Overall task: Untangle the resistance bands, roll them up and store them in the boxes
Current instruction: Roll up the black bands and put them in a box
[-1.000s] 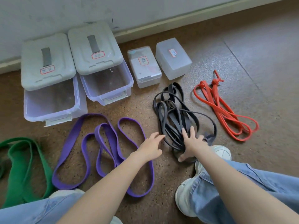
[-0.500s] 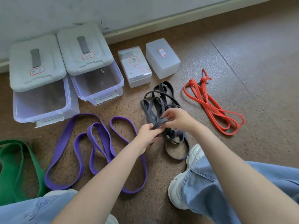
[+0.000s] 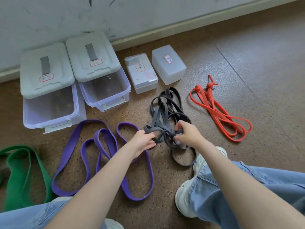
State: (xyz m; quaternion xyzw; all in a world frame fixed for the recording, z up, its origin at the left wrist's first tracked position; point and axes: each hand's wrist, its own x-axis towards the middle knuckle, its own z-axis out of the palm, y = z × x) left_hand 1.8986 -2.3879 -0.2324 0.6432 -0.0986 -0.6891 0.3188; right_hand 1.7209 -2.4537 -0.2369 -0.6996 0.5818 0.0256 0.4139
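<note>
At the centre of the frame, the left hand (image 3: 143, 140) and right hand (image 3: 188, 133) each grip strands of the tangled black band (image 3: 166, 111), lifting its near part off the floor (image 3: 247, 63). The purple band (image 3: 105, 156) lies lower left, the green band (image 3: 19, 172) at the left edge, the red band (image 3: 219, 113) right. Beyond, four boxes (image 3: 99, 76) line the wall.

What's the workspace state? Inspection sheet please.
Surface: brown speckled floor.
Job's things: black band tangled, partly lifted; purple band, green band and red band lie on the floor; two large boxes with lids slid back; two small boxes closed.
Clutter: nothing seen.
Grippers: left hand and right hand both grip the black band.
Cables: nothing seen.
Surroundings: grey wall, skirting board.
</note>
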